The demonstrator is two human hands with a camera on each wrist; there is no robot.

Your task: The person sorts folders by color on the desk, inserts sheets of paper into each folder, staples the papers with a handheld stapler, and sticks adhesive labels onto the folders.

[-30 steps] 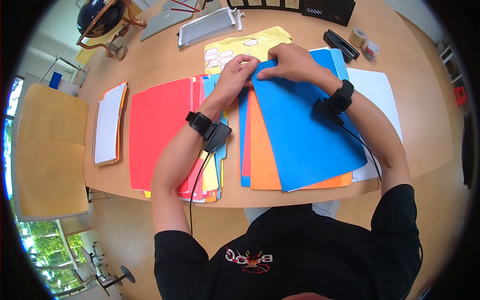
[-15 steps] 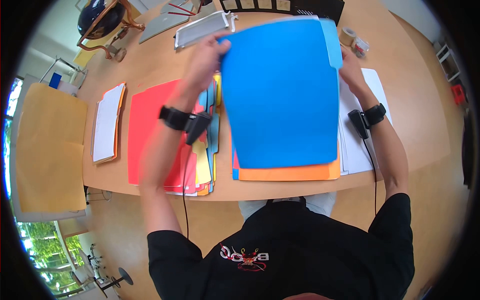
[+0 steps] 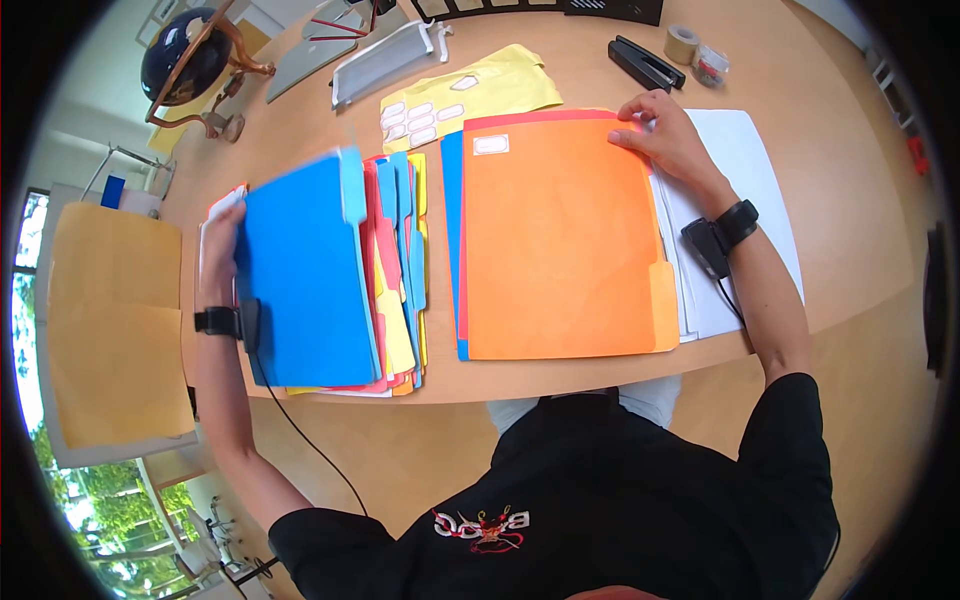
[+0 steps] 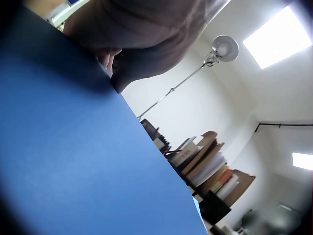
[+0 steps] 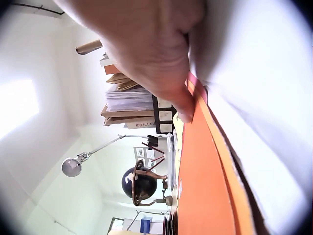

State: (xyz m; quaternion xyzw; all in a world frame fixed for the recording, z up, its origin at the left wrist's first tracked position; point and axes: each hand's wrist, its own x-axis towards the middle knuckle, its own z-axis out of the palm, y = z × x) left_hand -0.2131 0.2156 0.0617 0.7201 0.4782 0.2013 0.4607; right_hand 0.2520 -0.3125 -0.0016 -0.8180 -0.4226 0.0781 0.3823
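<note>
On the left, my left hand grips the left edge of a blue file folder, thumb on its face in the left wrist view. That folder lies over the stack of red, yellow and blue tabbed folders, its top edge blurred. My right hand pinches the top right corner of an orange folder, which bears a white label at its upper left. In the right wrist view the thumb presses on the orange face near a red edge. Red and blue folders peek out beneath.
White sheets lie right of the orange folder. Behind it are a yellow sheet with labels, a black stapler and tape rolls. A globe stands at the back left, a wire tray nearer the middle.
The blue folder has moved from the right pile across to the left stack in my left hand, uncovering the orange folder. My right hand let go of the blue folder and took the orange corner.
</note>
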